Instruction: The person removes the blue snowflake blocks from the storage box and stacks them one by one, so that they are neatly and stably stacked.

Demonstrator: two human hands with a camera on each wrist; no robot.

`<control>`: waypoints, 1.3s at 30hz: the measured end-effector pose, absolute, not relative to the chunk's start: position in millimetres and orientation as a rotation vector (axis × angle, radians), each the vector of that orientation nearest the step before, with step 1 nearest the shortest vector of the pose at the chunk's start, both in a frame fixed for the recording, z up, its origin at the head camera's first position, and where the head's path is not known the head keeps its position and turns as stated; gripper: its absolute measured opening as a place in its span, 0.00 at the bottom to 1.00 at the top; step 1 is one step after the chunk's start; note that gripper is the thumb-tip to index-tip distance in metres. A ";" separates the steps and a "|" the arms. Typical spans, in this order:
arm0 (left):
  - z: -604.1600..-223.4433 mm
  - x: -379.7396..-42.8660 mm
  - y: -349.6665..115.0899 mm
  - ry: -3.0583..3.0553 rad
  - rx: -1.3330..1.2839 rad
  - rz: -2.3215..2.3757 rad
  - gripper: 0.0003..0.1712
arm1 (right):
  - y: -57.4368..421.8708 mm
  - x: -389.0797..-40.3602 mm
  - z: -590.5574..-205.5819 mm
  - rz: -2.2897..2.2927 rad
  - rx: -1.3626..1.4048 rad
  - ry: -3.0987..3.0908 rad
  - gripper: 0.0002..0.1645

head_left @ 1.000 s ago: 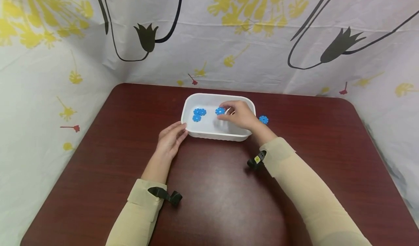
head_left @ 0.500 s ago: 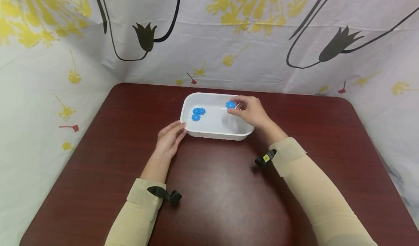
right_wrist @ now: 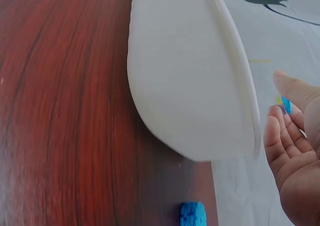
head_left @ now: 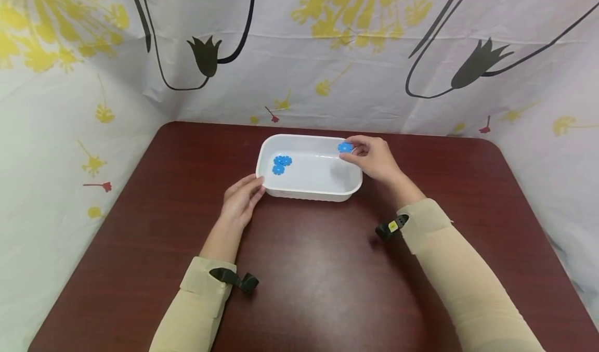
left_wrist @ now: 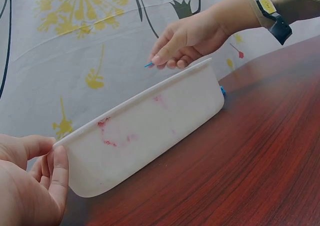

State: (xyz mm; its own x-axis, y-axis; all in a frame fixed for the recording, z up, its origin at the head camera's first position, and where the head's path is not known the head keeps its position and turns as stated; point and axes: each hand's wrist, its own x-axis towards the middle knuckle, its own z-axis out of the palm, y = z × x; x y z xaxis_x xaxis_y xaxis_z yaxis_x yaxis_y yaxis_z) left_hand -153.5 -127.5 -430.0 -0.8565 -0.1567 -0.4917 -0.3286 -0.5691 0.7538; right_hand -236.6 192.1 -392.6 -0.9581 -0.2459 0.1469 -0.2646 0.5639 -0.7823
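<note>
My right hand (head_left: 378,160) pinches a blue notched snowflake disc (head_left: 344,147) between thumb and fingers, over the right rear part of a white plastic tray (head_left: 311,175). In the left wrist view the disc (left_wrist: 148,65) shows edge-on above the tray's rim. My left hand (head_left: 239,202) grips the tray's left front corner, its thumb at the rim and fingers against the outer wall, as the left wrist view shows. Several more blue discs (head_left: 279,165) lie clustered at the left inside the tray.
A small stack of blue discs (right_wrist: 193,215) stands on the dark red wooden table (head_left: 304,269) beside the tray's right end. In the head view my right arm hides it. A patterned white cloth (head_left: 290,55) hangs behind the table.
My right hand has carried the blue disc rightward and toward the rear across the tray. The discs beside the tray have gone out of sight behind it. My left hand keeps its grip.
</note>
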 end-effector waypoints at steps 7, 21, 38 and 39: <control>-433.7 -153.9 -127.4 1.393 -0.811 2.613 0.14 | 207.1 -234.3 -395.5 1.399 0.342 -2.741 0.24; -433.3 -153.7 -126.9 1.397 -0.805 2.607 0.16 | 234.4 -232.9 -416.3 1.367 0.247 -2.695 0.25; -434.9 -155.8 -127.7 1.395 -0.794 2.608 0.16 | 261.1 -233.1 -445.9 1.227 0.234 -2.784 0.25; -434.9 -155.9 -127.7 1.392 -0.797 2.611 0.15 | 262.1 -233.1 -447.4 1.219 0.241 -2.789 0.25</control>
